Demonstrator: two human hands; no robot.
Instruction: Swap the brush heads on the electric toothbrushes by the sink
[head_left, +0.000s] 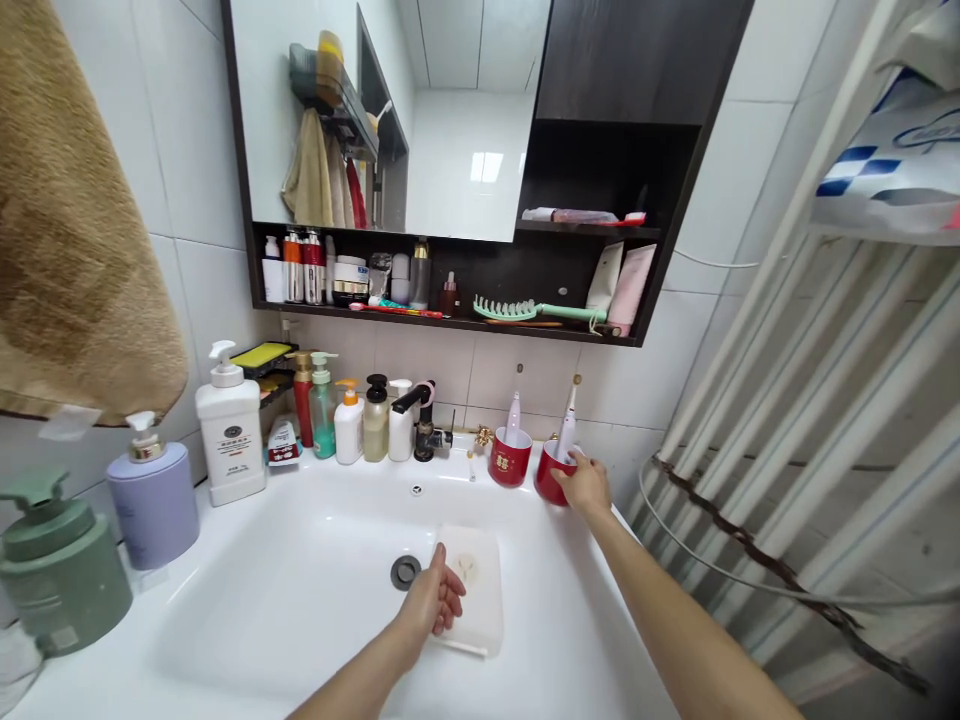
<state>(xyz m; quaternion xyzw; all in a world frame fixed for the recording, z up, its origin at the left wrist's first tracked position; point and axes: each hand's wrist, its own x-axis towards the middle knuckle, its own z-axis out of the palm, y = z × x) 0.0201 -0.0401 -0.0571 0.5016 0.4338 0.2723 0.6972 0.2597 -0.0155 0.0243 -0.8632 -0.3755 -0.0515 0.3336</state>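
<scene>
My right hand [586, 484] is at the sink's back right corner, its fingers closed on the rim side of a red cup [549, 488]. An electric toothbrush [566, 432] stands upright in that cup. Just left of it, a second red cup [511, 470] with gold markings holds another electric toothbrush [514, 420]. My left hand [436, 597] hovers over the basin with thumb up, fingers loosely curled and nothing in them. Beneath and beside it, a whitish shallow plastic tray [484, 600] lies in the white sink [300, 590], partly hidden by the hand.
A black faucet [424, 430] rises behind the drain [406, 572]. Several pump bottles line the sink's back and left rim, including a purple one [154, 510] and a green one [64, 580]. A mirror cabinet [457, 325] overhangs the back. White pipes [825, 400] stand at right.
</scene>
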